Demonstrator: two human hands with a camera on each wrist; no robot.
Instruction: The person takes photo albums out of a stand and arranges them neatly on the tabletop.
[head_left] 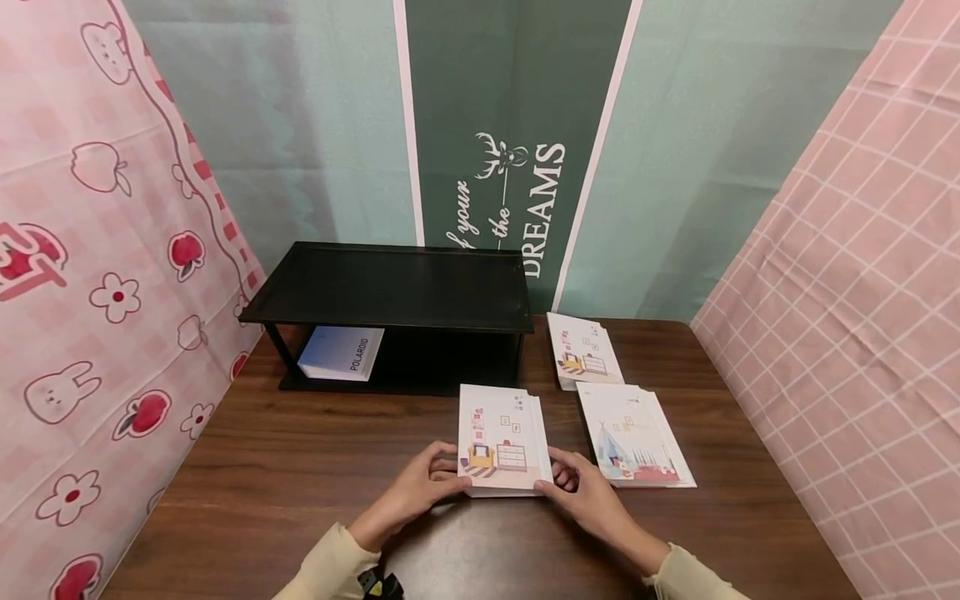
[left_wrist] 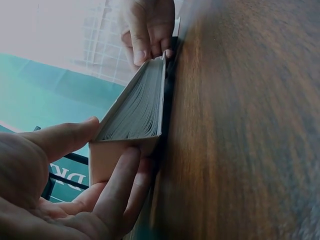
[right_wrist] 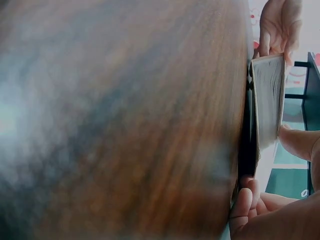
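Note:
Between both hands is a thick white photo album (head_left: 495,433), its cover printed with a yellow armchair and a dresser. My left hand (head_left: 422,483) grips its left side, the spine; the left wrist view shows the thumb at the cover edge and fingers against the spine (left_wrist: 107,157). On the opposite side my right hand (head_left: 588,493) holds the front right corner, thumb on top and fingers curled below. Grey page edges (right_wrist: 270,95) face me, and in both wrist views a dark gap shows under the album. Just right of it lies another white album (head_left: 626,425) with a tent picture.
A third white album (head_left: 583,354) lies behind the tent one. At the back left stands a black two-level rack (head_left: 390,287), with a blue and white album (head_left: 337,352) marked POLAROID on its lower level. Fabric curtains (head_left: 847,250) border the brown wooden table (head_left: 285,467).

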